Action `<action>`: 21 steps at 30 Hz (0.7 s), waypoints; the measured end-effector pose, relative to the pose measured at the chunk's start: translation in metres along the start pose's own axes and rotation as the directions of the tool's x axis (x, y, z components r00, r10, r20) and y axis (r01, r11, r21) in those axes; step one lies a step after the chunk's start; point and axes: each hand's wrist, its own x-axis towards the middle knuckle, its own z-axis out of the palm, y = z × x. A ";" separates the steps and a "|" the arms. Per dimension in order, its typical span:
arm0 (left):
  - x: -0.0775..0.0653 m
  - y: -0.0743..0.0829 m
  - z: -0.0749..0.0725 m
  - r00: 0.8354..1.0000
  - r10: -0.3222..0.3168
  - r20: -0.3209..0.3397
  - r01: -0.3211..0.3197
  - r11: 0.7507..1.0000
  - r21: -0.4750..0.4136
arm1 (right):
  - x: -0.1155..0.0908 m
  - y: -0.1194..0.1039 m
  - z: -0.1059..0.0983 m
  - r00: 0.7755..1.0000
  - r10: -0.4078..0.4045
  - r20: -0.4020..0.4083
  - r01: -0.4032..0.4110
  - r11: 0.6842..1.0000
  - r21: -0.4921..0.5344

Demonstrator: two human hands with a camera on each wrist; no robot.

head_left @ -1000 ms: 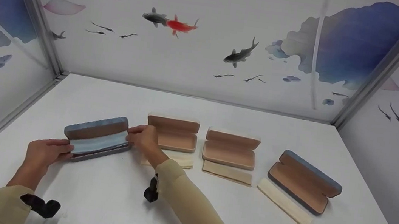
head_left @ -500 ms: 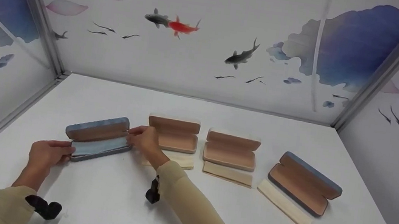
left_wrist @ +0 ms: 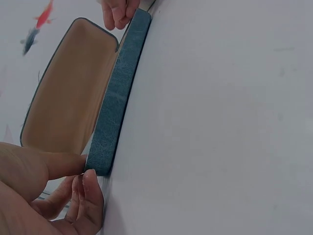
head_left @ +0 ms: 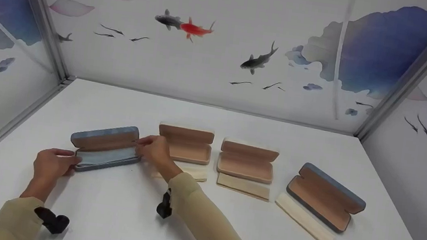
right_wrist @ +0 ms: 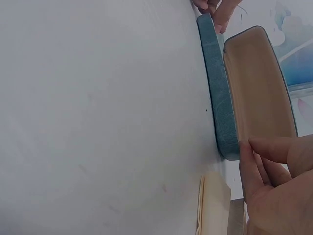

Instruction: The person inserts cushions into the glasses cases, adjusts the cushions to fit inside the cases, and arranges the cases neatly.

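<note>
An open blue glasses case (head_left: 106, 133) with a tan lining stands at the left of the table. In its lower half lies a folded light blue cleaning cloth (head_left: 109, 157), close to level with the rim. My left hand (head_left: 50, 163) pinches the cloth's left end, its fingertips against the case's end wall (left_wrist: 100, 164). At the other end my right hand (head_left: 156, 151) pinches the cloth's right corner between thumb and index finger. The fingers hide both cloth ends, and in the wrist views the case's side wall hides most of the cloth.
Two pale open cases (head_left: 189, 151) (head_left: 245, 168) stand to the right, with folded cloths (head_left: 193, 172) (head_left: 244, 186) before them. Farther right is another blue case (head_left: 322, 196), a cream cloth (head_left: 305, 221) along its front. A printed panel (head_left: 219, 76) closes the back of the table.
The blue cloth has sunk from above the rim into the lower half of the case. My left hand has shifted slightly right with it; the right hand has hardly moved.
</note>
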 end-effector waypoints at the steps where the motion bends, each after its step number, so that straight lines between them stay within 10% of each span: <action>1: 0.000 0.000 -0.001 1.000 -0.004 0.007 0.004 1.000 0.004 | 0.000 0.000 0.000 1.000 0.004 0.002 -0.004 1.000 0.004; 13: 0.005 0.022 -0.024 0.984 -0.104 0.141 0.104 0.995 0.006 | 0.003 -0.012 -0.006 0.996 -0.005 -0.093 0.007 1.000 0.019; 21: 0.016 0.040 -0.024 0.930 -0.166 0.327 0.156 0.986 0.059 | 0.005 -0.023 -0.012 0.998 0.064 0.019 -0.062 0.995 -0.078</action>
